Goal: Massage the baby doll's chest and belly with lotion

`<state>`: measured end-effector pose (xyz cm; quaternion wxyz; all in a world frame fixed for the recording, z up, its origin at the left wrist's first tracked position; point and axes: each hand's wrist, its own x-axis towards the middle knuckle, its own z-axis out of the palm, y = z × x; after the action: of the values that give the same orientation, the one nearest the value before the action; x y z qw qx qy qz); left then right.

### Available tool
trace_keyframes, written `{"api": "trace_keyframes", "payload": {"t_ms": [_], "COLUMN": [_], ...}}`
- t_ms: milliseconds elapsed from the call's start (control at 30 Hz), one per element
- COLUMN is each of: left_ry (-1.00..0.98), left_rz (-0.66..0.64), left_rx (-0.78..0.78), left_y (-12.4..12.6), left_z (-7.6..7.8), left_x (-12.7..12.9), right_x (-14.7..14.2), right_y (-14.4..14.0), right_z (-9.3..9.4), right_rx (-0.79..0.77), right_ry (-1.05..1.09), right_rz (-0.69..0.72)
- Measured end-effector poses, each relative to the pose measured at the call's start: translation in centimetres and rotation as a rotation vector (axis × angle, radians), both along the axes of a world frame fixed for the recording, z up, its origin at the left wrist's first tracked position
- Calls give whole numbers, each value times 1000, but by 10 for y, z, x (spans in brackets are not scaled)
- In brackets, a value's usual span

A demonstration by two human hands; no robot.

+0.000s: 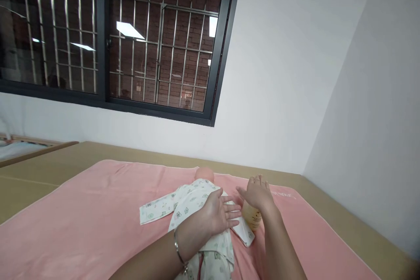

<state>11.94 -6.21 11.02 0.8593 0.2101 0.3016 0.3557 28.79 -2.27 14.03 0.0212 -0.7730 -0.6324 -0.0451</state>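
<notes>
A doll [204, 175] lies on a pink blanket [108, 210], its head toward the wall. It wears a white long-sleeved top [190, 199] with small printed figures, one sleeve stretched out to the left. My left hand [221, 214] is held above the top, palm turned up and fingers spread, with a bracelet on the wrist. Just to the right, my right hand [257, 192] is over a bottle [252, 217] with yellowish contents, fingers stretched out. The hand hides the bottle's upper end, so I cannot tell whether they touch.
The blanket covers part of a tan padded surface [341, 210] that runs to white walls [278, 74]. A dark-framed window [226, 52] with metal bars is behind it. At the far left stands a wooden-edged bed or frame [36, 154].
</notes>
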Motion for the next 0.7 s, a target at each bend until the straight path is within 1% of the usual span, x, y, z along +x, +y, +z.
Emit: {"api": "trace_keyframes", "payload": {"t_ms": [100,133,167,200,233,300,333,367,433,500,533,567,600,633,700], "left_ry": [34,36,35,32,24,-29,-63,-94,-121,-91,-71,-51,-39,-21,19], "left_rz": [75,94,113,133,156,184,193,200,222,271,292,315,322,343,381], "left_rx": [-26,-27,-23,-18,-10,21,42,60,79,94,146,215,321,428,543], "left_y": [-10,-13,-15,-18,-21,-26,-29,-32,-37,-41,-44,-47,-50,-54,-63], "left_z": [9,13,18,22,27,39,44,49,54,51,45,38,31,24,16], "left_x": [-32,-41,-49,-56,-61,-69,-72,-75,-78,-78,-77,-75,-73,-70,-63], "right_x": [-12,-21,-31,-44,-57,-85,-98,-109,-126,-136,-139,-141,-142,-143,-140], "right_y": [-3,-6,-11,-17,-24,-43,-53,-62,-79,-92,-98,-102,-106,-110,-115], "right_z": [1,1,1,1,1,0,-2,-5,-12,-20,-23,-26,-27,-26,-19], "right_rx": [96,157,224,286,337,371,369,353,361,430,472,509,539,562,592], "right_ry": [3,11,33,68,122,253,303,331,347,357,366,373,373,362,321], "right_rz": [-49,-22,46,159,304,612,726,821,951,1060,1112,1156,1188,1200,1179]}}
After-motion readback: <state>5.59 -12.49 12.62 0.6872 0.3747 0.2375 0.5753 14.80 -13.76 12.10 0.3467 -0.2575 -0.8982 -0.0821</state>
